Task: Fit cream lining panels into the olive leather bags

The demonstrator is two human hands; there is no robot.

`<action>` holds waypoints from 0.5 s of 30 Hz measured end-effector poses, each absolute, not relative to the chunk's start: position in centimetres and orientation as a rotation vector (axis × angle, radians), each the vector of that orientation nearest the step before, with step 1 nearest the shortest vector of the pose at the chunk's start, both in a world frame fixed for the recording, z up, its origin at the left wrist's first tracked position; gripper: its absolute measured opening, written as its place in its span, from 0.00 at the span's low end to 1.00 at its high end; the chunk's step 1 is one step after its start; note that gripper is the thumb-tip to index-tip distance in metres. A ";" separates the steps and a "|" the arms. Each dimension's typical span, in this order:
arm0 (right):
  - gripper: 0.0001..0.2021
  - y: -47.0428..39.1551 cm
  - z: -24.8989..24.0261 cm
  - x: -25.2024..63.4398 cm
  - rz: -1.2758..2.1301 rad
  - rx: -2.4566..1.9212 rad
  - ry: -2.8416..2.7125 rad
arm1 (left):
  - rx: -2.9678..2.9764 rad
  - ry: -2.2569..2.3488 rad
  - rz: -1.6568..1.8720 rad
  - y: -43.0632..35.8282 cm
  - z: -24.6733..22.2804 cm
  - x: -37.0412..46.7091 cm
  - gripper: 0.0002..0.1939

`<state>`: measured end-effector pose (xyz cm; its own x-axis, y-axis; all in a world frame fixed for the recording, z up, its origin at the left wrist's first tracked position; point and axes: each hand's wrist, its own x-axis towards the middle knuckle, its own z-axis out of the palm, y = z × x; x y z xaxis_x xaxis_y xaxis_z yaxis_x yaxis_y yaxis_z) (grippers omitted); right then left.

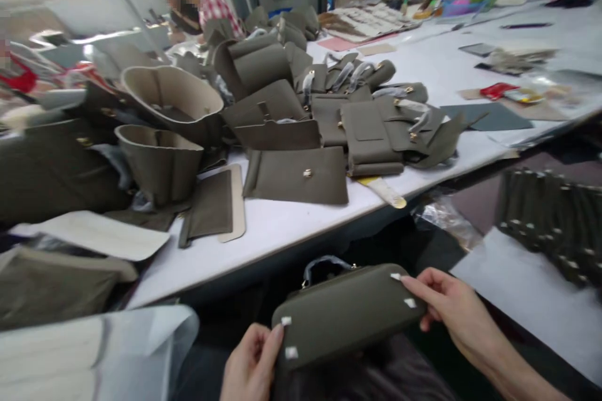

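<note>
An olive-grey handbag point(348, 316) is held over my lap, its flat base turned up toward me. White pieces sit near the base's corners. My left hand point(254, 360) grips the left end, thumb beside one white piece. At the other end my right hand point(442, 301) is closed on the bag, its thumb by the upper right white piece. A plastic-wrapped handle point(324, 263) shows behind the bag's far edge. Ahead on the white table point(291, 219) lie a flat panel with a gold clasp point(298, 175) and a pocket panel point(209, 207).
Several part-made bags point(376, 131) and curved bag bodies point(172, 97) crowd the table. Stacked dark pieces point(550, 213) stand at the right beside a white sheet point(531, 301). Plastic-covered pale pieces point(94, 351) lie at lower left. A person in a checked shirt point(219, 9) is across the table.
</note>
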<state>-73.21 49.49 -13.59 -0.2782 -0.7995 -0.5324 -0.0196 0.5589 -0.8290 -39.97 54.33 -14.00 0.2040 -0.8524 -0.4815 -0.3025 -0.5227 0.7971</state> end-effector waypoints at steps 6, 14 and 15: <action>0.29 49.5 -14.4 -73.1 -0.830 -0.658 1.725 | 1.988 -1.128 -1.317 54.4 -13.2 -39.1 0.30; 0.27 50.0 -15.2 -73.3 -0.833 -0.724 1.756 | 2.022 -1.210 -1.276 54.6 -13.3 -39.1 0.29; 0.27 50.1 -15.2 -73.3 -0.829 -0.732 1.762 | 2.024 -1.208 -1.268 54.7 -13.4 -39.1 0.30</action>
